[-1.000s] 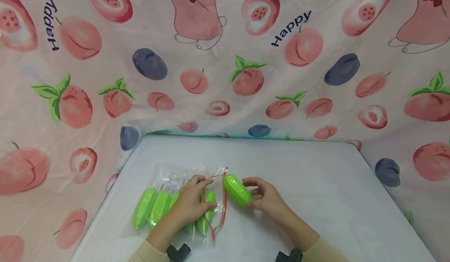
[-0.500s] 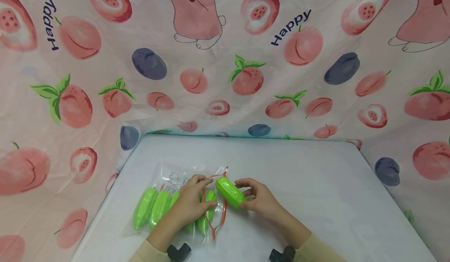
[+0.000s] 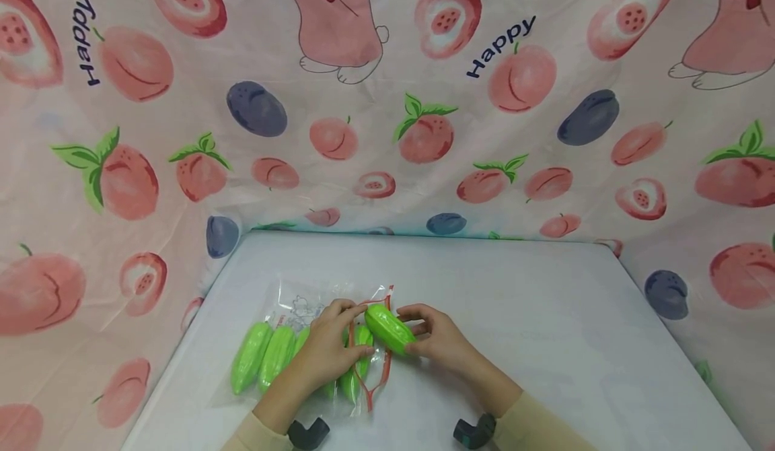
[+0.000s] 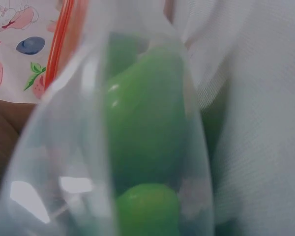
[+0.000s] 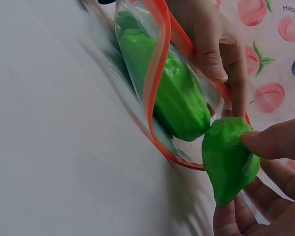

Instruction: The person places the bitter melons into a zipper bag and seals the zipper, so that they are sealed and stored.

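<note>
My right hand [image 3: 440, 338] pinches a glossy green cucumber-shaped vegetable [image 3: 386, 327] by its near end, thumb on one side and fingers on the other. Its far end is at the mouth of a clear zip bag [image 3: 294, 296] with a red-orange zip strip [image 3: 386, 372]. My left hand [image 3: 327, 347] grips the bag beside that mouth, which gapes. Inside lie several more green vegetables [image 3: 250, 358], some hidden under the left hand. The right wrist view shows the held vegetable [image 5: 228, 160] beside a bagged one [image 5: 182, 105]. Through blurred plastic, the left wrist view shows bagged vegetables [image 4: 147, 118].
A white tabletop [image 3: 521, 289] spreads around the bag, mostly to its right. Fruit-printed cloth [image 3: 375, 121] hangs behind the table and along both sides. Black wrist mounts [image 3: 309, 433] sit below the hands.
My right hand has moved left with the green vegetable, bringing its far end from right of the red strip to over the bag's mouth. The left hand has stayed in place.
</note>
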A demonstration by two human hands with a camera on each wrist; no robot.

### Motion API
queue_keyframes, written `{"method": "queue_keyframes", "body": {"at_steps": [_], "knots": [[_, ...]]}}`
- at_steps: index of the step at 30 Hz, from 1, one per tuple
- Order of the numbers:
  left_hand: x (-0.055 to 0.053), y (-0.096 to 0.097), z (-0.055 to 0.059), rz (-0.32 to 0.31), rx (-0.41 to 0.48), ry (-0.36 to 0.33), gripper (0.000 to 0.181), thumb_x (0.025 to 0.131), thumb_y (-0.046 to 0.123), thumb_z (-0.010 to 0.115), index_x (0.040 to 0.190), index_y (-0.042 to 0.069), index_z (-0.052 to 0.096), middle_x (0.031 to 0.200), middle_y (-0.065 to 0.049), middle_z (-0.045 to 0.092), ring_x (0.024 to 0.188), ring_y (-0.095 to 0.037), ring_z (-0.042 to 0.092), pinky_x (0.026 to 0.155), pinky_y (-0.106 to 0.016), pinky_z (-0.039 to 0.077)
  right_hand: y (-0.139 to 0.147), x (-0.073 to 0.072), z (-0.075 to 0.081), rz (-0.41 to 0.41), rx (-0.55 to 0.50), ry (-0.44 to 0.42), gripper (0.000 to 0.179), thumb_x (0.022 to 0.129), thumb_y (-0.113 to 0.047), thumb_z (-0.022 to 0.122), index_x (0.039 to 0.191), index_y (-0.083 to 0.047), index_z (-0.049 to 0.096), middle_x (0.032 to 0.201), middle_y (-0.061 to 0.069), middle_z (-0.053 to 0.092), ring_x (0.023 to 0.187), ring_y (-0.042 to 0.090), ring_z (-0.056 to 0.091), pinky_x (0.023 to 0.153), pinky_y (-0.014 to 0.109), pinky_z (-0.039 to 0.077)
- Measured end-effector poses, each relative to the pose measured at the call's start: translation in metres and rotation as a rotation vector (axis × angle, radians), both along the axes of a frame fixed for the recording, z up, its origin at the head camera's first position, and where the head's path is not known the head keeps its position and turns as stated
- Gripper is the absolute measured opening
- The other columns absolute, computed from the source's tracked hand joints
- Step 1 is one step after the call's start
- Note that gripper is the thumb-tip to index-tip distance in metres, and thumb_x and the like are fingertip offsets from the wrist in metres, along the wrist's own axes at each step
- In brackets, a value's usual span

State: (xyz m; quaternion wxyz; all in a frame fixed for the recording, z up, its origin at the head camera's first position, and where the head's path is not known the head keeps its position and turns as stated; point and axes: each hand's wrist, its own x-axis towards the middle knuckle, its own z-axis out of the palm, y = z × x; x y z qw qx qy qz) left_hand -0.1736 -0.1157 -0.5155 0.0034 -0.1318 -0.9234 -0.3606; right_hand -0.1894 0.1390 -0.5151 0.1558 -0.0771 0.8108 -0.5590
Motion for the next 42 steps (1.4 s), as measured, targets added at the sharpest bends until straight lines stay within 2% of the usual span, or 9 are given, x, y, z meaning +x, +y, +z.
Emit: {"method": "queue_keyframes", "body": {"at_steps": [11, 24, 32, 35, 42], "knots": [[0.001, 0.002, 0.004, -0.015, -0.004, 0.031, 0.078, 0.081, 0.032, 0.097, 0.151, 0.026, 0.063, 0.144, 0.0, 0.058, 0.13, -0.029, 0.058, 0.111, -0.062, 0.046, -0.007, -0.008, -0.006, -0.019, -0.013, -0.029, 0.064, 0.083, 0.002, 0.084, 0.142, -0.008, 0.065, 0.141, 0.011, 0.068, 0.115, 0.025, 0.072, 0.092, 0.039, 0.065], [0.001, 0.003, 0.006, -0.015, 0.005, 0.048, 0.077, 0.081, 0.03, 0.097, 0.15, 0.019, 0.064, 0.144, -0.002, 0.058, 0.133, -0.028, 0.056, 0.114, -0.062, 0.042, -0.012, -0.01, -0.005, -0.05, -0.075, -0.026, 0.055, 0.09, -0.003, 0.08, 0.142, -0.004, 0.064, 0.139, 0.018, 0.07, 0.118, 0.03, 0.072, 0.094, 0.039, 0.064], [0.001, 0.003, 0.006, -0.031, -0.007, 0.068, 0.079, 0.079, 0.029, 0.098, 0.15, 0.017, 0.064, 0.142, -0.001, 0.059, 0.131, -0.027, 0.057, 0.112, -0.06, 0.043, -0.014, -0.011, -0.009, -0.162, -0.131, -0.042, 0.051, 0.088, -0.004, 0.083, 0.136, 0.001, 0.065, 0.121, 0.017, 0.071, 0.1, 0.018, 0.072, 0.082, 0.028, 0.061], [0.002, 0.003, 0.006, -0.039, -0.019, 0.078, 0.079, 0.079, 0.029, 0.098, 0.149, 0.016, 0.064, 0.14, -0.001, 0.059, 0.128, -0.026, 0.058, 0.111, -0.061, 0.043, -0.016, -0.012, -0.012, -0.181, -0.156, -0.039, 0.049, 0.088, -0.004, 0.082, 0.134, 0.002, 0.066, 0.118, 0.017, 0.072, 0.096, 0.015, 0.07, 0.079, 0.026, 0.059], [0.003, 0.004, 0.007, -0.054, -0.008, 0.077, 0.079, 0.08, 0.027, 0.097, 0.15, 0.016, 0.064, 0.139, -0.002, 0.06, 0.128, -0.026, 0.058, 0.111, -0.062, 0.042, -0.021, -0.012, -0.016, -0.204, -0.166, -0.018, 0.038, 0.094, -0.007, 0.079, 0.129, 0.002, 0.069, 0.119, 0.017, 0.075, 0.099, 0.015, 0.072, 0.078, 0.024, 0.058]]}}
